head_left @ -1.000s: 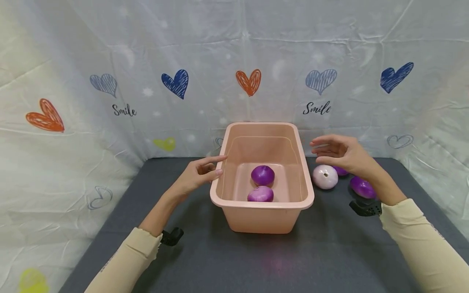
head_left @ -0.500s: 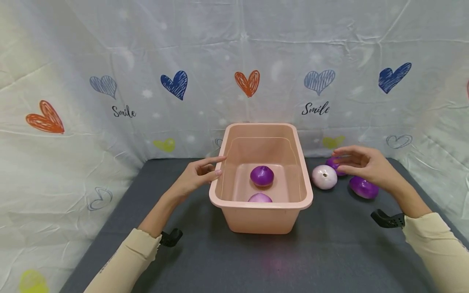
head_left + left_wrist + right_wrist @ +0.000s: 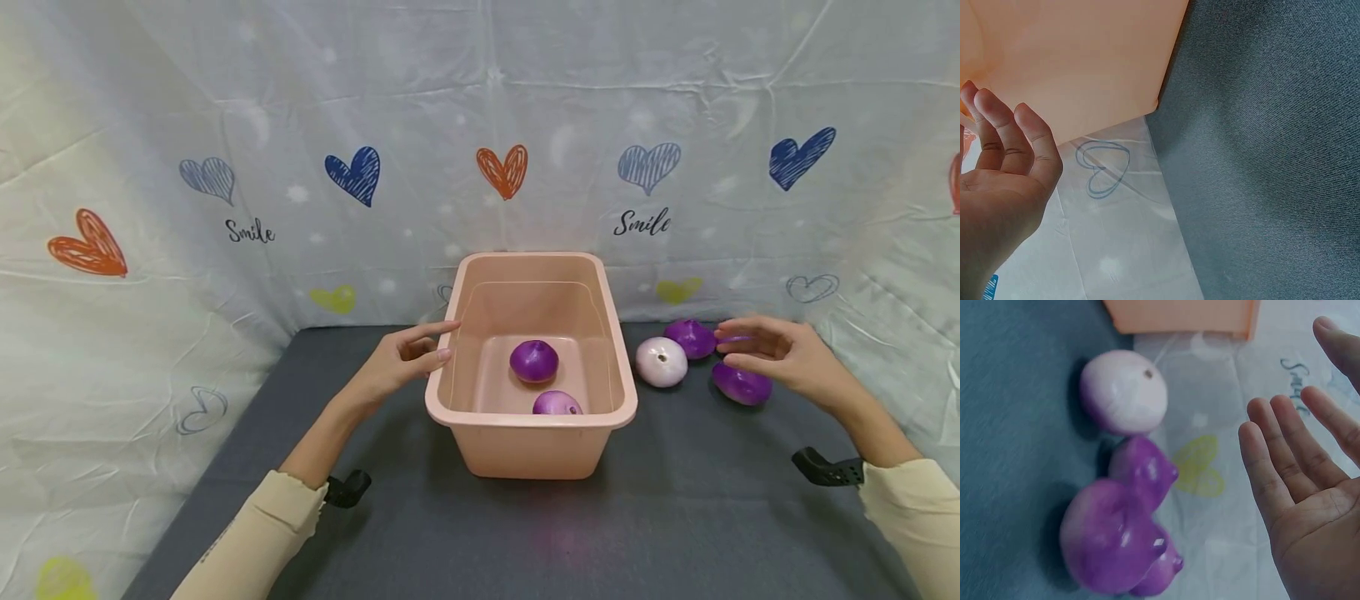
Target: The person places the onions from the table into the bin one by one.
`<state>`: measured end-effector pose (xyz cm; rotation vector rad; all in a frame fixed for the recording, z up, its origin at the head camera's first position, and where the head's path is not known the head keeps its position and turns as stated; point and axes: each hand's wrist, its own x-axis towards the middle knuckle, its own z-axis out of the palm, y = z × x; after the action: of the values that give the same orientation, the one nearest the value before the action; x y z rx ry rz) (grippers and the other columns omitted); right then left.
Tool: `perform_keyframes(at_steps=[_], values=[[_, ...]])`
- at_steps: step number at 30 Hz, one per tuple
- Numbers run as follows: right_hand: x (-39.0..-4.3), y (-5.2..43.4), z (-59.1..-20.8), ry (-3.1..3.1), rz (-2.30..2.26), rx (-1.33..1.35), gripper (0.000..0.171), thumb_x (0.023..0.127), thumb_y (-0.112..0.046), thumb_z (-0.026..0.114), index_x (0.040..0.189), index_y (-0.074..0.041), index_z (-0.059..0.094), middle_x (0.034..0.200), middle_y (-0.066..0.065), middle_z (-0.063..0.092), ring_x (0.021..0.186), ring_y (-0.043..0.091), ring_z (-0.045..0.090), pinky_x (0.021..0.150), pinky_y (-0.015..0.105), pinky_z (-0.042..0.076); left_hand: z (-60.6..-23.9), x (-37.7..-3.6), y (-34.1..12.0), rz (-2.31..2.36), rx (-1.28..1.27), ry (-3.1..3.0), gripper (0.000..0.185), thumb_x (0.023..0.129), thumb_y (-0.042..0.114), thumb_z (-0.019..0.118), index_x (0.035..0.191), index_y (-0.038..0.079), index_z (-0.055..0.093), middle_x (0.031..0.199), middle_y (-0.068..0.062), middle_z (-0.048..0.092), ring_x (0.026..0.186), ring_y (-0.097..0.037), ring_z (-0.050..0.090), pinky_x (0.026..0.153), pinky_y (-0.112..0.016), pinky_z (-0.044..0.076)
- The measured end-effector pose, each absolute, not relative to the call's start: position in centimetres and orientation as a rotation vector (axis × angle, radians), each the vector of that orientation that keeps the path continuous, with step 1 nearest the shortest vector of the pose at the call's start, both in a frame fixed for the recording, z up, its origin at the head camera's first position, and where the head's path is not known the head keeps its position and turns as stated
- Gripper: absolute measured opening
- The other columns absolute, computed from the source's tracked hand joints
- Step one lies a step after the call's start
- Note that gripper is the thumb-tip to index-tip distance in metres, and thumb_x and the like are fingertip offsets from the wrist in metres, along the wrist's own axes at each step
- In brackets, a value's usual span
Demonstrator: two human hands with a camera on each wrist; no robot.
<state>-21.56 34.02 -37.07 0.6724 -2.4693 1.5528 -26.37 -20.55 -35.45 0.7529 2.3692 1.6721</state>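
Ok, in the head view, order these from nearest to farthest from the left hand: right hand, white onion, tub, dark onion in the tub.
From the left hand:
1. Tub: right at the fingertips, on their right.
2. Dark onion: inside the tub.
3. White onion: outside, just right of the tub.
4. Right hand: farthest right, beyond the white onion.

The head view looks forward and down over the table (image 3: 660, 533). Both wrist views sit closer, turned sideways; all three share the tub (image 3: 525, 450) and backdrop (image 3: 423, 117).
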Motion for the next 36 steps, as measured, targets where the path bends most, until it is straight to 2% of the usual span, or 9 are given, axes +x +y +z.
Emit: perform_keyframes(at_steps=[5, 12, 20, 23, 25, 28, 31, 33, 36], values=[[-21.1, 35.4, -38.0, -2.511, 1.527, 0.581, 0.039, 0.094, 0.004, 0.070, 0.132, 0.006, 0.060, 0.121, 0.000, 0.069, 0.109, 0.014, 0.067, 0.082, 0.023, 0.055, -35.5, -26.3, -20.6, 1.673, 0.747, 2.365, 0.051, 0.100, 0.024, 0.068, 0.149, 0.020, 0.056, 0.106, -0.017, 0.068, 0.099, -0.031, 0.063, 0.084, -0.043, 0.056], [-20.4, 37.3, -39.3, -2.547, 1.503, 0.572, 0.042, 0.097, 0.001, 0.067, 0.137, 0.006, 0.055, 0.128, -0.005, 0.065, 0.112, 0.011, 0.065, 0.083, 0.022, 0.054, -35.4, -26.3, -20.5, 1.661, 0.745, 2.379, 0.050, 0.100, 0.025, 0.068, 0.148, 0.021, 0.057, 0.104, -0.016, 0.068, 0.096, -0.029, 0.062, 0.081, -0.042, 0.056], [-20.1, 39.4, -41.2, -2.624, 1.416, 0.439, 0.052, 0.098, -0.008, 0.070, 0.144, 0.004, 0.049, 0.135, -0.011, 0.054, 0.116, -0.004, 0.055, 0.084, 0.014, 0.048, -35.4, -26.4, -20.5, 1.653, 0.731, 2.383, 0.050, 0.100, 0.025, 0.068, 0.149, 0.022, 0.056, 0.104, -0.016, 0.067, 0.094, -0.028, 0.060, 0.082, -0.043, 0.055], [-20.2, 40.1, -42.0, -2.659, 1.382, 0.360, 0.059, 0.097, -0.013, 0.073, 0.147, 0.004, 0.044, 0.140, -0.005, 0.051, 0.116, -0.007, 0.050, 0.084, 0.011, 0.046, -35.3, -26.4, -20.5, 1.648, 0.728, 2.386, 0.051, 0.100, 0.026, 0.068, 0.149, 0.021, 0.055, 0.105, -0.016, 0.068, 0.094, -0.028, 0.059, 0.081, -0.041, 0.055], [-20.2, 40.4, -42.4, -2.686, 1.368, 0.316, 0.065, 0.097, -0.015, 0.073, 0.149, 0.005, 0.040, 0.146, 0.008, 0.048, 0.119, -0.001, 0.050, 0.082, 0.010, 0.045, -35.4, -26.5, -20.5, 1.647, 0.727, 2.384, 0.051, 0.100, 0.026, 0.068, 0.150, 0.021, 0.055, 0.105, -0.016, 0.068, 0.093, -0.028, 0.059, 0.081, -0.040, 0.055], [-20.5, 40.6, -43.1, -2.719, 1.364, 0.270, 0.072, 0.097, -0.018, 0.074, 0.152, 0.006, 0.034, 0.151, 0.028, 0.037, 0.129, 0.027, 0.050, 0.081, 0.008, 0.044, -35.3, -26.5, -20.5, 1.649, 0.729, 2.380, 0.051, 0.101, 0.026, 0.067, 0.150, 0.021, 0.055, 0.106, -0.016, 0.068, 0.094, -0.029, 0.060, 0.081, -0.041, 0.055], [-20.9, 40.5, -43.7, -2.733, 1.386, 0.268, 0.077, 0.097, -0.018, 0.074, 0.154, 0.007, 0.028, 0.153, 0.035, 0.030, 0.130, 0.054, 0.040, 0.079, 0.008, 0.042, -35.4, -26.4, -20.5, 1.656, 0.725, 2.373, 0.050, 0.100, 0.026, 0.068, 0.149, 0.023, 0.056, 0.108, -0.015, 0.068, 0.099, -0.029, 0.061, 0.084, -0.041, 0.056], [-21.1, 40.4, -44.1, -2.728, 1.396, 0.289, 0.078, 0.096, -0.016, 0.074, 0.154, 0.008, 0.027, 0.152, 0.036, 0.030, 0.130, 0.059, 0.037, 0.079, 0.007, 0.042, -35.4, -26.4, -20.5, 1.660, 0.725, 2.372, 0.050, 0.100, 0.026, 0.068, 0.149, 0.024, 0.056, 0.108, -0.015, 0.069, 0.100, -0.029, 0.062, 0.084, -0.042, 0.056], [-21.6, 40.2, -44.5, -2.726, 1.407, 0.313, 0.079, 0.095, -0.014, 0.075, 0.154, 0.008, 0.028, 0.152, 0.036, 0.031, 0.130, 0.060, 0.036, 0.081, 0.006, 0.041, -35.4, -26.3, -20.5, 1.665, 0.728, 2.372, 0.050, 0.100, 0.026, 0.068, 0.149, 0.023, 0.056, 0.107, -0.016, 0.068, 0.099, -0.029, 0.061, 0.084, -0.042, 0.056]])
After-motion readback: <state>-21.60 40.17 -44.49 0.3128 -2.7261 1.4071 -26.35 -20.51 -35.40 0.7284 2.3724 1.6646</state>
